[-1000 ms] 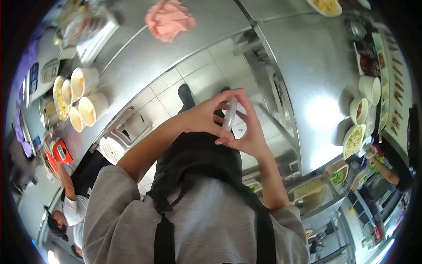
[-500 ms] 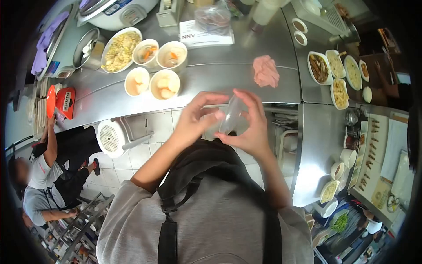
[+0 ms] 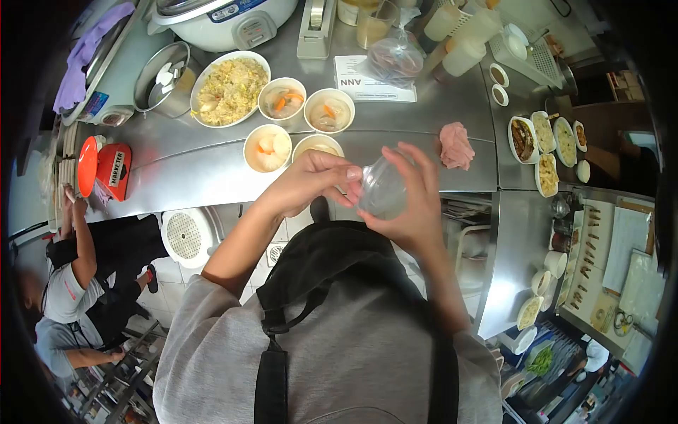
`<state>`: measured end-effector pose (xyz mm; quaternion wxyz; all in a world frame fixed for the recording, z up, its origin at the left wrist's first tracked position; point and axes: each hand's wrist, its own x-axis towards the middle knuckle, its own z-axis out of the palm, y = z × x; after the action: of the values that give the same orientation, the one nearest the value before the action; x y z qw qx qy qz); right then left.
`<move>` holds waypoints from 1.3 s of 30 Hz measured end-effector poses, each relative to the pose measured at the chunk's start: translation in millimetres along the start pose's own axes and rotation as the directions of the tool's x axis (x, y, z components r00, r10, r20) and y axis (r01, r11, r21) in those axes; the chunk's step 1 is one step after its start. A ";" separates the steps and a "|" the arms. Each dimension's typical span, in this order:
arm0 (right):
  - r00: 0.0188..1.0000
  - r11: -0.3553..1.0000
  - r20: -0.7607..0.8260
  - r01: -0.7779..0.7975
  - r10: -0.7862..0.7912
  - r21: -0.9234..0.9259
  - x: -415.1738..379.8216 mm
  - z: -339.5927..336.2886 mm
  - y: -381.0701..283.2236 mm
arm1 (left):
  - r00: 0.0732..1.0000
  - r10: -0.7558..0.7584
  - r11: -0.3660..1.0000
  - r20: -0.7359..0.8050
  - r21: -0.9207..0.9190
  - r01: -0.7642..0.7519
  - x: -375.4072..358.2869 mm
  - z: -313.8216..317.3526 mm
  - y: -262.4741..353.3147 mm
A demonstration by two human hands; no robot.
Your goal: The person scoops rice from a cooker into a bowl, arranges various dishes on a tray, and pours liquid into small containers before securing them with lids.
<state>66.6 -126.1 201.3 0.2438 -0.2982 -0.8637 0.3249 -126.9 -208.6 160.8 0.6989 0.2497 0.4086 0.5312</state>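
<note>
Left grip point(image 3: 311, 184) pinches lid point(image 3: 383, 187) at its rim; right grip point(image 3: 418, 212) curls around it; soup bowl point(image 3: 268, 148) on desk point(image 3: 201, 177), beyond left grip.

On my left: red scale point(image 3: 117, 172), MARKETER label on it, orange-red disc point(image 3: 87, 167) beside. White stool point(image 3: 189, 237) on the floor near the counter point(image 3: 402, 124). I see the rice cooker point(image 3: 233, 25) at the back, purple cloth point(image 3: 88, 60) far left. Plastic bag point(image 3: 395, 58) partly over the printed sheet point(image 3: 353, 79). Pink cloth point(image 3: 456, 146) crumpled on the steel, to my right.
</note>
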 end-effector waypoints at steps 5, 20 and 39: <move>1.000 1.000 0.026 0.005 -0.005 0.025 5.7 2.5 1.6 | 0.997 -0.060 0.997 0.044 -0.038 0.062 1.5 -9.5 4.3; 0.759 0.194 0.637 -0.651 0.138 0.734 -7.1 -4.9 93.0 | 0.926 0.377 0.772 -0.017 0.558 -0.304 63.9 59.3 -62.0; 0.880 0.731 -0.151 -0.266 0.450 0.628 8.9 -65.9 212.3 | 0.837 0.313 0.797 -0.448 0.603 0.025 168.0 12.8 -138.9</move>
<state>176.6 37.1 97.4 0.3810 -0.4144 -0.5984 0.5701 -24.4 -91.6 7.6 0.4031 0.3290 0.7063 0.4800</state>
